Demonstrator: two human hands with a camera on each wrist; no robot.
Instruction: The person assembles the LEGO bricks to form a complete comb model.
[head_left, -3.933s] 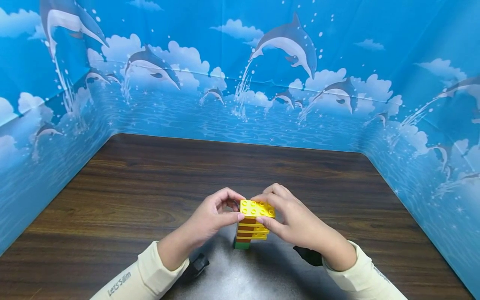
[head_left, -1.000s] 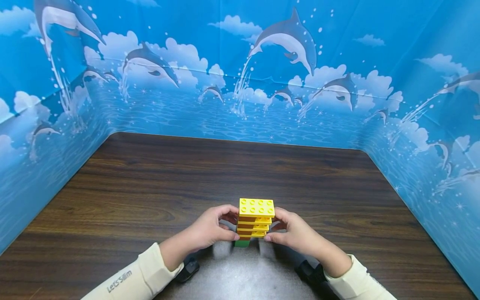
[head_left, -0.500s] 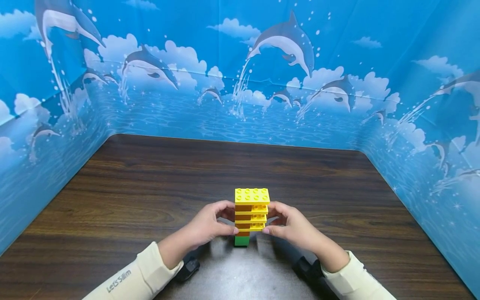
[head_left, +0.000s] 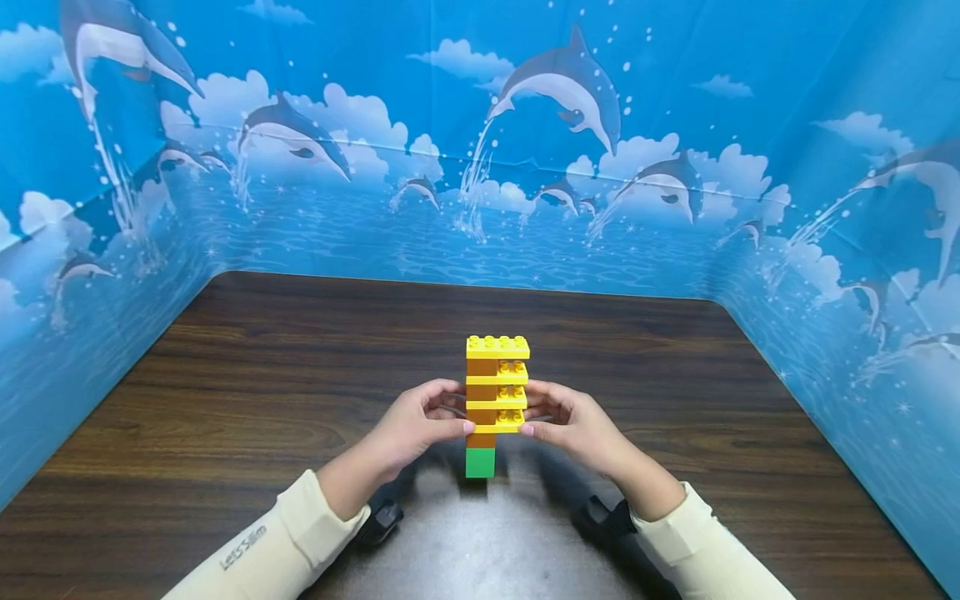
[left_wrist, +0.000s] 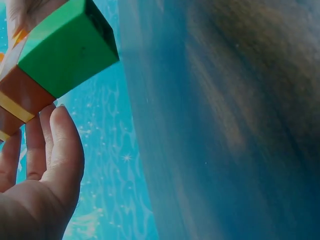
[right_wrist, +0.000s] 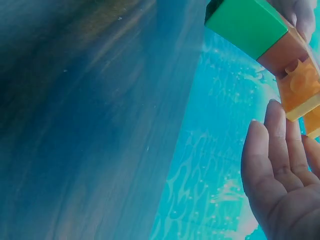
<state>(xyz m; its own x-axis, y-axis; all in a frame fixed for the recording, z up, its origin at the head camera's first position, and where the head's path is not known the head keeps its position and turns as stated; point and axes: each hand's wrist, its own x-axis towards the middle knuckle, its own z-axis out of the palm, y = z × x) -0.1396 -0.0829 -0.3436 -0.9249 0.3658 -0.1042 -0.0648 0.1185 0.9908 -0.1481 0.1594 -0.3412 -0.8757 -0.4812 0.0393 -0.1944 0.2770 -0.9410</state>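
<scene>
A toy brick tower [head_left: 482, 392] stands between my two hands in the head view. It has a green brick [head_left: 480, 462] at the bottom, then brown bricks alternating with yellow plates that jut to the right. My left hand [head_left: 416, 425] grips its left side, thumb on the front of the lowest yellow plate and fingers behind. With the thumb at the plates' right ends, my right hand [head_left: 577, 425] holds the other side. In the left wrist view, the green brick [left_wrist: 70, 47] shows a dark hollow underside, apart from the table.
The dark wood-grain table [head_left: 315, 350] is bordered by a blue dolphin-print curtain [head_left: 360, 192] at the back and sides. Black wrist devices, one at the left cuff [head_left: 381, 523] and one at the right, hang near the table.
Earlier, both hands were at the top yellow brick; they then moved down to the tower's sides. Over the last second the tower has risen and tilted, showing more of its front.
</scene>
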